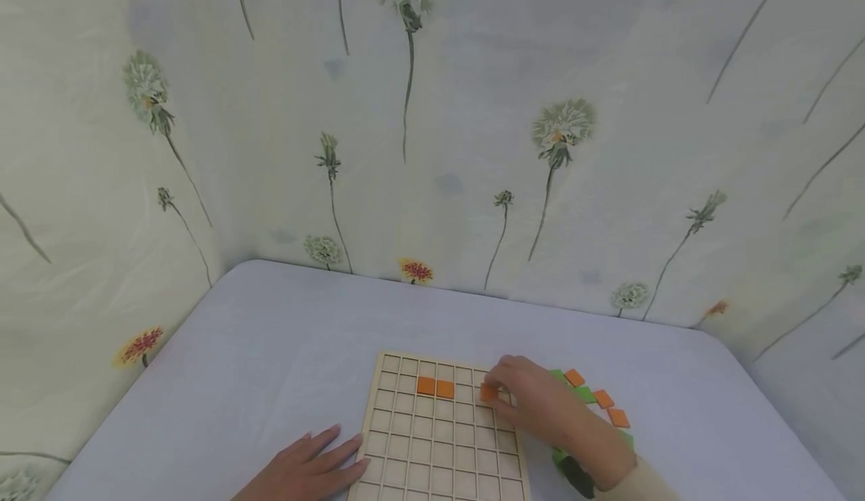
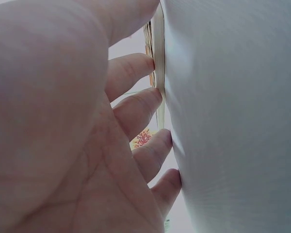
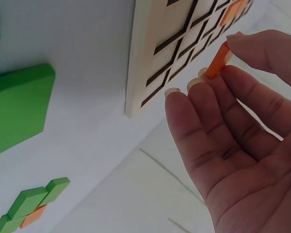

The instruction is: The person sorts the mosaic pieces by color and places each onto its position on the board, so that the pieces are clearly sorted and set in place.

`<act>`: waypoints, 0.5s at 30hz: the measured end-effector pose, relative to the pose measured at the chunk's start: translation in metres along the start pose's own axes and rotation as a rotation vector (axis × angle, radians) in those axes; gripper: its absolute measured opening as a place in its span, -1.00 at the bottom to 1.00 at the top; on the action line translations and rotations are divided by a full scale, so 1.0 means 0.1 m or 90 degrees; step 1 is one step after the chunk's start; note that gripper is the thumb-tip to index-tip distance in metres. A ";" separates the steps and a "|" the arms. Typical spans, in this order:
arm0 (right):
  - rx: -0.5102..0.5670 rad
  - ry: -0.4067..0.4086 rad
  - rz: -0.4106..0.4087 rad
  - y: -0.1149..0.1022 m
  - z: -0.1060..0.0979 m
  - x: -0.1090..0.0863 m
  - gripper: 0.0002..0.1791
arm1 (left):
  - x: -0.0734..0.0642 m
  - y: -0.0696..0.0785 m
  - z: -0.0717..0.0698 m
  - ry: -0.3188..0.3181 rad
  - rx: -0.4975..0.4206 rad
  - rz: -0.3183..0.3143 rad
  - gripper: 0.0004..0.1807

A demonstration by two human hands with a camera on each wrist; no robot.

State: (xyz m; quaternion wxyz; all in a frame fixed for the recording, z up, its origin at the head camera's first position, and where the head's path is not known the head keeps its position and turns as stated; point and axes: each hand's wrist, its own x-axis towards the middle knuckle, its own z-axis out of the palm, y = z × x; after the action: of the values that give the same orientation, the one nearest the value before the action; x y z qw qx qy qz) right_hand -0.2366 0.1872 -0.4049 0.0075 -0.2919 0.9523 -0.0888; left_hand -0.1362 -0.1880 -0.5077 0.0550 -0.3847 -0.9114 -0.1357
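A wooden grid board (image 1: 404, 436) with square cells lies on the white-covered table. Two orange square tiles (image 1: 435, 387) sit side by side in its second row from the back. Over the right part of that row, my right hand (image 1: 541, 399) pinches another orange tile (image 3: 218, 60) between thumb and fingers, tilted on edge in the right wrist view. My left hand (image 1: 305, 467) rests on the table with fingers spread, its fingertips at the board's left edge. In the left wrist view, the fingers (image 2: 136, 112) reach along the side of the board (image 2: 158, 46).
Right of the board, partly behind my right forearm, lie loose orange tiles (image 1: 604, 399) and green tiles (image 1: 585, 394). A larger green tile (image 3: 22, 108) shows close up in the right wrist view. Flower-printed cloth (image 1: 446, 110) rises behind the table's back edge.
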 end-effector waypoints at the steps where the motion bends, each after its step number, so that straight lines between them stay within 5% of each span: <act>1: 0.001 -0.003 0.001 -0.01 0.01 0.02 -0.92 | 0.00 0.00 0.00 0.002 -0.001 0.001 -0.27; 15: 0.020 -0.034 -0.011 -0.11 0.08 0.21 -0.91 | 0.00 0.01 -0.02 -0.008 -0.004 -0.007 -0.25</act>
State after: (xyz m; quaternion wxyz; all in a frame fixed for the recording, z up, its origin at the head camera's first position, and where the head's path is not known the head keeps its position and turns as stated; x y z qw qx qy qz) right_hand -0.2469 0.1652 -0.4101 0.0366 -0.3026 0.9476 -0.0960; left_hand -0.1356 -0.1879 -0.5056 0.0474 -0.3806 -0.9134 -0.1365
